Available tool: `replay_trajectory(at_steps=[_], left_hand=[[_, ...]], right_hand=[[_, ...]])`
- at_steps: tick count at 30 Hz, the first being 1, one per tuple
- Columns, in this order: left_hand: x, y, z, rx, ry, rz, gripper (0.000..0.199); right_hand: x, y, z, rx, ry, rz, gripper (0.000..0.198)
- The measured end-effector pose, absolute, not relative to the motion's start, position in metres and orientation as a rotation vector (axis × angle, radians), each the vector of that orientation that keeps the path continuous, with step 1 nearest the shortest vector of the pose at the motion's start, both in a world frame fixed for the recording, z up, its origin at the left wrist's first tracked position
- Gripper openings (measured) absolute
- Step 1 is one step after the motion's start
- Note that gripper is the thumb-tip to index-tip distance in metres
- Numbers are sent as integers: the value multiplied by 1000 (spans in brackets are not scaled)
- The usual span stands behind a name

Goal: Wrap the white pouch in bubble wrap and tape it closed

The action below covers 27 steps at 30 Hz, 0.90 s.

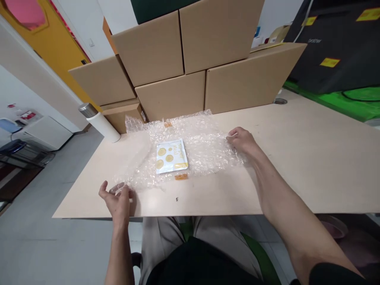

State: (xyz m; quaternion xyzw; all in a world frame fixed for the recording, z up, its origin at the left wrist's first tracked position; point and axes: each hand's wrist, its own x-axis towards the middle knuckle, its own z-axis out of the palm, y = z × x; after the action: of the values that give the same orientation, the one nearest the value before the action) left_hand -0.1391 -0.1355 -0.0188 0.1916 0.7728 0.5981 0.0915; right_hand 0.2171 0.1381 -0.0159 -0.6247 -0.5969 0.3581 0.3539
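A sheet of clear bubble wrap (pixel 208 154) lies spread on the table, its edges crumpled and raised in places. On top of it, left of centre, rests a flat white packet (pixel 171 156) with yellow round spots and yellow lettering. At the sheet's near left corner is my left hand (pixel 117 202), its thumb and fingers curled about the wrap's edge. My right hand (pixel 243 141) pinches the right edge of the wrap, the fingertips partly hidden. Strips of orange tape (pixel 181 177) show at the sheet's near and far edges.
Cardboard boxes (pixel 170 97) stand stacked along the back of the wooden table (pixel 311 158). A white bottle with a metal cap (pixel 103 126) is at the back left. A dark machine (pixel 332 51) sits on a green surface at right. The table's front edge borders my lap.
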Motion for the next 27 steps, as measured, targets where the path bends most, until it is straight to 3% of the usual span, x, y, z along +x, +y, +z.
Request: replay_trajectory(at_steps=[3,6,10,13,18,22,27], left_hand=[[-139,-147,-19,708,2604,1654,85],[-133,-148,-17,1073,2965,1564,62],[-117,-125,-9,1446,2620,1321,35],[-106,-89,-1,1515,2389,1080,35],[-100,-34,3,1346,2422,723,31],[-101,-19,-4,1270,2420,773,19],[-117,-22,-12,1163,2381,952,25]], right_hand=[[224,141,-15,-1755,-1695,843,37],[227,145,-18,-1848,-1824,711,43],[228,149,-23,-1893,-1928,641,43],[227,151,-28,-1885,-1942,622,40],[227,151,-32,-1907,-1936,673,42],[226,148,-31,-1895,-1932,700,41],[226,145,-28,-1892,-1950,727,37]])
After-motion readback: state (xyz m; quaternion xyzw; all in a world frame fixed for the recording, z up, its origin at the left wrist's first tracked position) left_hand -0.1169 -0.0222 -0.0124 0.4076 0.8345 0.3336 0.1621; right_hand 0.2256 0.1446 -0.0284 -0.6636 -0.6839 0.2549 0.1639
